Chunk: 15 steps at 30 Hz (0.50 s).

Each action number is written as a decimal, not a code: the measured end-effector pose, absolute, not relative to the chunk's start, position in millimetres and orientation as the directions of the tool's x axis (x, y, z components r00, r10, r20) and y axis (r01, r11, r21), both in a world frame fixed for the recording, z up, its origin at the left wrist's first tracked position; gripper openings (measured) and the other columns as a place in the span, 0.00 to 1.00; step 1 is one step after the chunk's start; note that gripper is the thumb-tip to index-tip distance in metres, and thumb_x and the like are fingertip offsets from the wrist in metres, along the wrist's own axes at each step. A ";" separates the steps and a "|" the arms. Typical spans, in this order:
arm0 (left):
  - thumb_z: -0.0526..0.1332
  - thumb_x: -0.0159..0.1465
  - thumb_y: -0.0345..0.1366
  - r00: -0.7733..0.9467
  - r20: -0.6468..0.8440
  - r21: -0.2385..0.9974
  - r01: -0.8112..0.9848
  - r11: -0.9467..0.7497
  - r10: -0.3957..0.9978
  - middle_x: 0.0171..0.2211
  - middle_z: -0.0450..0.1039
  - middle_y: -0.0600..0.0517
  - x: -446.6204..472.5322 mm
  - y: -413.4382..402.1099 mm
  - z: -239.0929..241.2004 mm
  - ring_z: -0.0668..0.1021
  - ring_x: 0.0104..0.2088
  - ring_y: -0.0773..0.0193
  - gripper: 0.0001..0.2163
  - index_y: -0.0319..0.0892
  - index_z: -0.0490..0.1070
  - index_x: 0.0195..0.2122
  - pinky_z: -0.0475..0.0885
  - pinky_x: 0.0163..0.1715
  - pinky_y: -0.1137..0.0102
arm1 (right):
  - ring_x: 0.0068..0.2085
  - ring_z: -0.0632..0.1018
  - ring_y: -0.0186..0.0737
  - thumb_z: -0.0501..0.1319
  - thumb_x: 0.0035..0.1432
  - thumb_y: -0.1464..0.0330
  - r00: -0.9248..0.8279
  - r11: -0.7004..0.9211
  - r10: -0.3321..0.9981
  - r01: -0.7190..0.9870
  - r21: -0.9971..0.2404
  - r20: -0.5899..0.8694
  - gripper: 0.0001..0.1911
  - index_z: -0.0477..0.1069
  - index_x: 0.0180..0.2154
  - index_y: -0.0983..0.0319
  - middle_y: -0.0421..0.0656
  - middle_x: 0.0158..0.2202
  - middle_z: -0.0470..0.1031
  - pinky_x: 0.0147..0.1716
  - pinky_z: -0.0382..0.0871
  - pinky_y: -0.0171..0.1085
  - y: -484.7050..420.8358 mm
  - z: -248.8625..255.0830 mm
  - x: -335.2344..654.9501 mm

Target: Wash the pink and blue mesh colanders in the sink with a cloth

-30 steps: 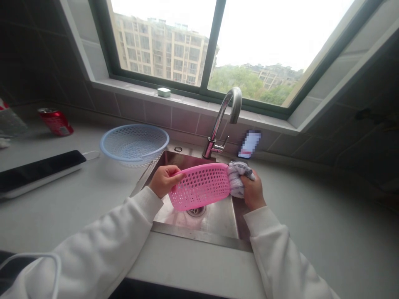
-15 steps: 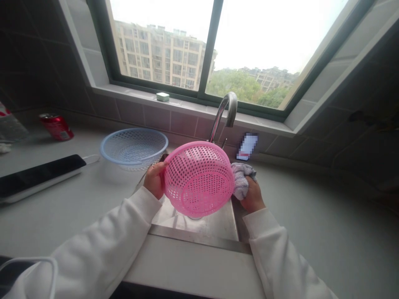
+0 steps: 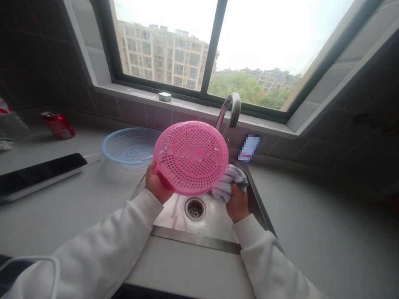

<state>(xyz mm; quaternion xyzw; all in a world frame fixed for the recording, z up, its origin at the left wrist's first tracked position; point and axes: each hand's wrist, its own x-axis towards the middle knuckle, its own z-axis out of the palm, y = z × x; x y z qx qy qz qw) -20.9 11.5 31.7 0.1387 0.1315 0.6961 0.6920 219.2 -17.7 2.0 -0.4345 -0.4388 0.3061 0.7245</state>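
A pink perforated plastic colander point(image 3: 199, 151) is held up over the steel sink point(image 3: 218, 220), its round underside turned toward me. My left hand point(image 3: 157, 185) grips its lower left rim, thumb on the outside. My right hand point(image 3: 238, 203) is closed around a bunched white and grey cloth point(image 3: 230, 182), which lies against the colander's lower right edge. Some fingers of both hands are hidden behind the colander and the cloth.
Behind the sink rises a curved faucet point(image 3: 232, 110). A blue basket point(image 3: 129, 145) stands to the left, with a red can point(image 3: 58, 125) and a long black-topped device point(image 3: 40, 174) farther left. A phone point(image 3: 248, 148) leans on the back wall. Soap point(image 3: 165, 96) sits on the sill.
The colander has tipped and risen so its base faces me more, uncovering the sink drain. My right hand with the cloth has moved left and slightly down along its edge.
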 end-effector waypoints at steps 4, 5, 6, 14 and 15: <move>0.63 0.66 0.58 0.160 0.103 0.380 -0.919 0.110 0.982 0.58 0.78 0.42 -14.0 1.7 40.7 0.75 0.63 0.43 0.29 0.42 0.73 0.60 0.71 0.63 0.49 | 0.44 0.78 0.42 0.68 0.52 0.61 0.550 0.447 0.735 0.048 -0.893 0.397 0.20 0.71 0.47 0.55 0.40 0.43 0.77 0.45 0.77 0.45 -28.0 4.6 205.6; 0.63 0.66 0.60 0.190 0.122 0.380 -0.916 0.130 0.974 0.59 0.78 0.43 -13.8 0.3 40.4 0.76 0.62 0.44 0.31 0.43 0.73 0.61 0.72 0.62 0.50 | 0.44 0.78 0.42 0.68 0.53 0.60 0.573 0.441 0.713 0.081 -0.894 0.404 0.21 0.70 0.48 0.55 0.40 0.43 0.77 0.46 0.76 0.45 -30.9 6.0 203.6; 0.63 0.65 0.61 0.212 0.133 0.380 -0.913 0.147 0.968 0.57 0.79 0.44 -13.9 -0.6 38.8 0.77 0.61 0.45 0.31 0.44 0.73 0.60 0.73 0.61 0.51 | 0.44 0.78 0.42 0.68 0.54 0.59 0.581 0.435 0.700 0.114 -0.893 0.415 0.21 0.69 0.49 0.54 0.40 0.44 0.77 0.47 0.76 0.45 -34.0 7.1 201.7; 0.69 0.54 0.66 0.425 0.192 0.553 -0.792 0.261 0.885 0.45 0.84 0.45 -3.1 -12.8 21.0 0.83 0.51 0.50 0.34 0.41 0.80 0.48 0.77 0.57 0.59 | 0.41 0.77 0.44 0.70 0.54 0.63 0.198 0.628 0.638 0.426 -0.651 0.744 0.25 0.65 0.52 0.54 0.41 0.44 0.72 0.42 0.76 0.44 -60.1 8.8 176.7; 0.67 0.54 0.69 0.442 0.233 0.616 -0.756 0.220 0.866 0.46 0.84 0.44 -0.5 -15.7 23.0 0.81 0.54 0.47 0.36 0.41 0.81 0.49 0.74 0.60 0.56 | 0.41 0.77 0.44 0.70 0.54 0.65 0.129 0.674 0.587 0.470 -0.571 0.799 0.25 0.66 0.51 0.54 0.42 0.44 0.70 0.41 0.75 0.44 -62.7 10.2 173.7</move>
